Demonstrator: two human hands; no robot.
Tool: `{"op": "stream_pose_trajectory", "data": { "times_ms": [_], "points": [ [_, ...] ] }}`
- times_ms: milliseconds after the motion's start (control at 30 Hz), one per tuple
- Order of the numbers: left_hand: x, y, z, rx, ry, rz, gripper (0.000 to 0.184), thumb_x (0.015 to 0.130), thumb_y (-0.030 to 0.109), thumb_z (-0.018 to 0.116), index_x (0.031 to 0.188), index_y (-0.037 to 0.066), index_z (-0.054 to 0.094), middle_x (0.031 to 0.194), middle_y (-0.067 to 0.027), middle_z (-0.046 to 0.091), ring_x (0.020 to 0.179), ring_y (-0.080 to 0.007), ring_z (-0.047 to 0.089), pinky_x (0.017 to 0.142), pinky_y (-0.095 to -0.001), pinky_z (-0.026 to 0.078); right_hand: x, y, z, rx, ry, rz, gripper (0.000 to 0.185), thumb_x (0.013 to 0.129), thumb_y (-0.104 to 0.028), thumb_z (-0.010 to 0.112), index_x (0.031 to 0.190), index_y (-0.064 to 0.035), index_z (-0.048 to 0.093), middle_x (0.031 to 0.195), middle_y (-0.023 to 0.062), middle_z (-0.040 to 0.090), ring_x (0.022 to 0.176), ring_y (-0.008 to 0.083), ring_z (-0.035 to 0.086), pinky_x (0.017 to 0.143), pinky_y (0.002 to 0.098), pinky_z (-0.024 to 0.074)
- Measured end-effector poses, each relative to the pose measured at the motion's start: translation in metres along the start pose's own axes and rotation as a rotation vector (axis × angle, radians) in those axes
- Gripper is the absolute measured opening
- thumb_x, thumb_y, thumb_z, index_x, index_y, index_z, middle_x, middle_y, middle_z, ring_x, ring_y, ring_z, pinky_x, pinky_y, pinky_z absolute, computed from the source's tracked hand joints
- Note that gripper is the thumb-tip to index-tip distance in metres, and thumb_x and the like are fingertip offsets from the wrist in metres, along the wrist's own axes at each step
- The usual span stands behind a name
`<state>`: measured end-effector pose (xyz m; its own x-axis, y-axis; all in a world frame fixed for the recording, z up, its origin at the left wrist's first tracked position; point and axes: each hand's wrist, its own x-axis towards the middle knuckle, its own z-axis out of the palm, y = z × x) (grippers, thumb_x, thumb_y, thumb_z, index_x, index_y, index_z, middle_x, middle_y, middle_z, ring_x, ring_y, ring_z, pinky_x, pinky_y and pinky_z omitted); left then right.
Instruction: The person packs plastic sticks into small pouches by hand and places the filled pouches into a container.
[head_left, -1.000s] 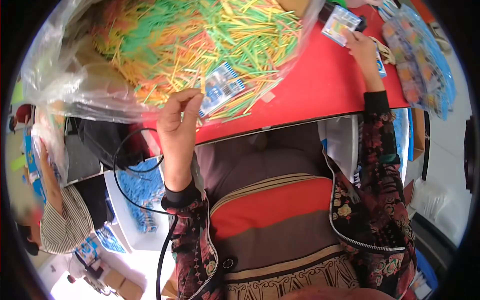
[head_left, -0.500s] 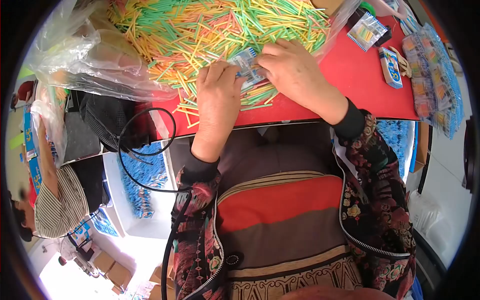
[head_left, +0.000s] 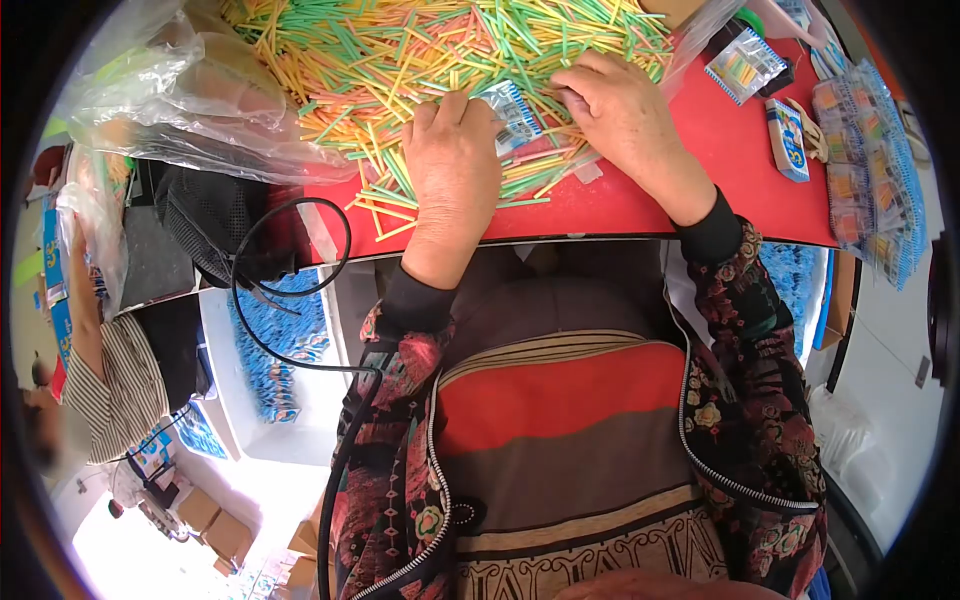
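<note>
My left hand (head_left: 452, 165) is closed on the edge of a small clear packet (head_left: 514, 120) with blue-and-white printed ends. The packet lies slanted over a big heap of thin sticks (head_left: 400, 60) in yellow, green and pink. My right hand (head_left: 625, 112) is just right of the packet, apart from it, above the edge of the heap. Its fingers are curled with the tips together; whatever lies between them is hidden. Loose sticks (head_left: 520, 182) spread below the packet, near the front edge of the red table (head_left: 700, 160).
Clear plastic sheeting (head_left: 190, 110) borders the heap at left. At right are a filled packet (head_left: 745, 65), a small blue-and-white box (head_left: 787, 140) and strips of filled packets (head_left: 880, 180). A black cable (head_left: 235, 270) loops at left. A person in a striped top (head_left: 130, 375) works beyond.
My right hand has let go of the packet and moved right and slightly up. My left hand keeps the packet, shifted a little to the right.
</note>
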<state>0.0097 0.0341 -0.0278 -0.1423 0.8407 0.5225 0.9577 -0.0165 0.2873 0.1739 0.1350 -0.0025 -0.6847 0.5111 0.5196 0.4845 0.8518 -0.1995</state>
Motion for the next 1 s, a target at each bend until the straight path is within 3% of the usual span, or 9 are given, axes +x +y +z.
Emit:
{"op": "stream_pose_trajectory", "data": {
  "times_ms": [267,333,400,533,600,633,733,833,1000],
  "points": [
    [0.001,0.001,-0.015,-0.122,0.142,0.041,0.01,0.071,0.011,0.067,0.079,0.011,0.061,0.088,-0.0026,0.056,0.085,-0.025,0.052,0.077,-0.0393,0.037,0.006,-0.022,-0.018,0.169,0.034,0.107,0.019,0.084,-0.02,0.066,0.079,-0.0011,0.063,0.065,0.0084,0.054,0.058,0.0214,0.053,0.054,0.0327,0.0439],
    [0.004,0.006,-0.022,-0.112,0.188,0.11,0.014,0.071,0.011,0.068,0.082,0.011,0.061,0.095,-0.0043,0.056,0.09,-0.025,0.052,0.081,-0.0399,0.037,0.01,-0.037,-0.021,0.564,-0.247,0.487,0.026,0.085,-0.023,0.066,0.078,0.0015,0.062,0.059,0.0075,0.051,0.052,0.0112,0.049,0.049,0.028,0.0403],
    [0.007,0.009,-0.028,-0.105,0.239,0.178,0.017,0.07,0.011,0.07,0.086,0.01,0.061,0.102,-0.0059,0.056,0.095,-0.0249,0.052,0.086,-0.0404,0.036,0.014,-0.039,-0.025,0.553,-0.307,0.428,0.026,0.085,-0.024,0.067,0.083,0.0016,0.063,0.06,0.0037,0.052,0.054,0.0045,0.047,0.049,0.0236,0.0397],
    [0.004,0.011,-0.041,-0.297,0.164,0.075,0.041,0.071,0.011,0.073,0.109,0.008,0.056,0.112,-0.014,0.05,0.105,-0.0279,0.05,0.093,-0.041,0.035,0.002,-0.034,-0.013,0.866,-0.177,0.652,0.019,0.087,-0.02,0.065,0.09,-0.0008,0.063,0.065,-0.0015,0.056,0.056,0.0023,0.048,0.049,0.0198,0.0395],
    [0.003,0.011,-0.044,-0.673,0.088,-0.214,0.052,0.072,0.006,0.073,0.119,0.006,0.05,0.115,-0.0129,0.051,0.105,-0.0237,0.05,0.088,-0.0336,0.041,0.0,-0.037,-0.017,0.96,-0.148,0.672,0.017,0.088,-0.018,0.064,0.091,-0.0015,0.063,0.067,-0.0029,0.057,0.057,0.0017,0.047,0.049,0.0192,0.0395],
    [0.005,0.009,-0.047,-0.775,0.045,-0.242,0.054,0.075,0.001,0.071,0.123,0.006,0.047,0.106,-0.0093,0.057,0.096,-0.0148,0.054,0.079,-0.0247,0.044,0.0,-0.041,-0.021,0.951,-0.14,0.676,0.016,0.088,-0.017,0.064,0.091,-0.0014,0.063,0.069,-0.0033,0.057,0.058,0.001,0.048,0.05,0.019,0.04],
    [0.004,0.005,-0.047,-1.165,-0.126,-0.506,0.048,0.079,-0.001,0.068,0.122,0.006,0.048,0.09,-0.0037,0.061,0.082,-0.0083,0.055,0.073,-0.0215,0.045,-0.003,-0.044,-0.009,1.027,-0.071,0.608,0.016,0.088,-0.017,0.064,0.091,-0.0009,0.063,0.07,-0.0035,0.058,0.061,0.0006,0.048,0.052,0.0189,0.0408],
    [0.006,0.003,-0.042,-1.178,-0.103,-0.514,0.041,0.082,-0.002,0.065,0.12,0.006,0.05,0.08,-0.0003,0.061,0.075,-0.0057,0.054,0.069,-0.0203,0.044,-0.007,-0.037,0.007,1.047,-0.035,0.528,0.02,0.088,-0.019,0.065,0.09,-0.0001,0.063,0.069,-0.0035,0.056,0.062,0.0014,0.047,0.054,0.0194,0.0408],
    [0.007,-0.002,-0.028,-1.194,-0.045,-0.533,0.022,0.083,0.0,0.064,0.104,0.004,0.06,0.082,-0.0012,0.062,0.075,-0.0056,0.054,0.068,-0.0196,0.043,-0.001,-0.038,0.011,0.807,-0.062,0.594,0.026,0.087,-0.024,0.065,0.08,0.0004,0.063,0.06,-0.004,0.051,0.058,0.0029,0.043,0.051,0.0212,0.038]
  ]
}}
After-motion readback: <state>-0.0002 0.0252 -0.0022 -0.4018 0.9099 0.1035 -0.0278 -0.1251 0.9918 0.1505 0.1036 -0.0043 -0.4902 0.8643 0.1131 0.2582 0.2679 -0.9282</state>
